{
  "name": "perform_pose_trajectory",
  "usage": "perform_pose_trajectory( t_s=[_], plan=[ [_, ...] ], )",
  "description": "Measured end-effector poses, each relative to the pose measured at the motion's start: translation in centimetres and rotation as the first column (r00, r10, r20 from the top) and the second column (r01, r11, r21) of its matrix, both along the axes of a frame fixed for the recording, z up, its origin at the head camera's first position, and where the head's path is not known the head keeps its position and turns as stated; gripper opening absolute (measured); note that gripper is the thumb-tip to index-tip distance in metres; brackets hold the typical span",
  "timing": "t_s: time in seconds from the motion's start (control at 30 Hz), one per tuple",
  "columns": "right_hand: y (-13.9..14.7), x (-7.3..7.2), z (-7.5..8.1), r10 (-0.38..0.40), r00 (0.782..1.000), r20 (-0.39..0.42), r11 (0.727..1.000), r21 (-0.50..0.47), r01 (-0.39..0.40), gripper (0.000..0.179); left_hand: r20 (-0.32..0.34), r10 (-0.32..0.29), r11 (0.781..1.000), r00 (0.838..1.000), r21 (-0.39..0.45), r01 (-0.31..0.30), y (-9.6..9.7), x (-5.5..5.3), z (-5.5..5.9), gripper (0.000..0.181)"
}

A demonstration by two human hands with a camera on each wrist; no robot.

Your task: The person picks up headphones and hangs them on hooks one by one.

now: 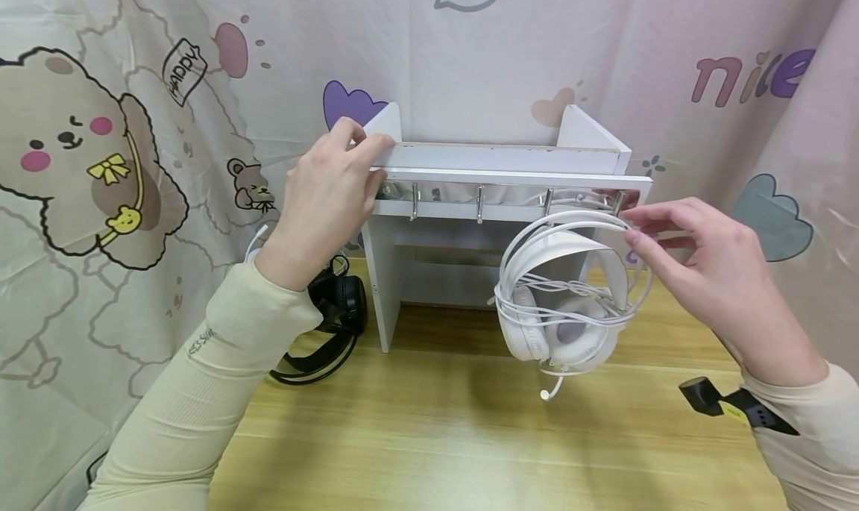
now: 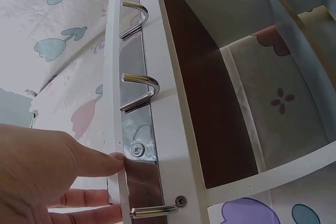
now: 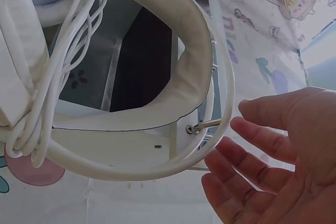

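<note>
White headphones [image 1: 567,302] with a bundled white cable hang at the right end of the front hook rail [image 1: 513,195]. In the right wrist view, a metal hook [image 3: 205,126] passes under their outer headband [image 3: 157,170]. My right hand [image 1: 711,272] is beside the headband, its fingers spread and loosely bent; the right wrist view shows the fingertips close to the band with nothing pinched. At the left end of the white shelf [image 1: 510,159], my left hand [image 1: 329,198] grips the top front edge, thumb and fingers around the board.
Black headphones [image 1: 342,302] sit on the wooden table [image 1: 470,436] left of the shelf. Bare metal hooks [image 1: 480,204] stick out along the rail's left and middle. A printed curtain [image 1: 483,63] hangs close behind the shelf.
</note>
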State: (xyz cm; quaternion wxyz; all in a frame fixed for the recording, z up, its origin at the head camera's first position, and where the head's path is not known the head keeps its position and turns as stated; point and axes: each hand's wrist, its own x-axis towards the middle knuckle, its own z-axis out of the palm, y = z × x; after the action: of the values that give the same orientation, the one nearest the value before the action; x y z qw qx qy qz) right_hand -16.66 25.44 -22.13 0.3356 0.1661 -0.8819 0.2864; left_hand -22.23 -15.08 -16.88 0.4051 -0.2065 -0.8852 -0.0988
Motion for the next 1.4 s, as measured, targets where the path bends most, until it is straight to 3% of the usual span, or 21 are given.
perform_pose_trajectory(
  t_s=[0.87, 1.4],
  plan=[
    [0.1, 0.4, 0.7, 0.025, 0.998, -0.066, 0.999, 0.039, -0.023, 0.027, -0.033, -0.023, 0.998, 0.999, 0.056, 0.025, -0.4, -0.2, -0.8, 0.028],
    [-0.3, 0.8, 1.5, 0.012, 0.994, -0.107, 0.997, 0.083, -0.003, 0.027, -0.047, -0.025, 0.996, 0.999, 0.086, 0.029, -0.9, 0.2, -2.0, 0.035]
  ],
)
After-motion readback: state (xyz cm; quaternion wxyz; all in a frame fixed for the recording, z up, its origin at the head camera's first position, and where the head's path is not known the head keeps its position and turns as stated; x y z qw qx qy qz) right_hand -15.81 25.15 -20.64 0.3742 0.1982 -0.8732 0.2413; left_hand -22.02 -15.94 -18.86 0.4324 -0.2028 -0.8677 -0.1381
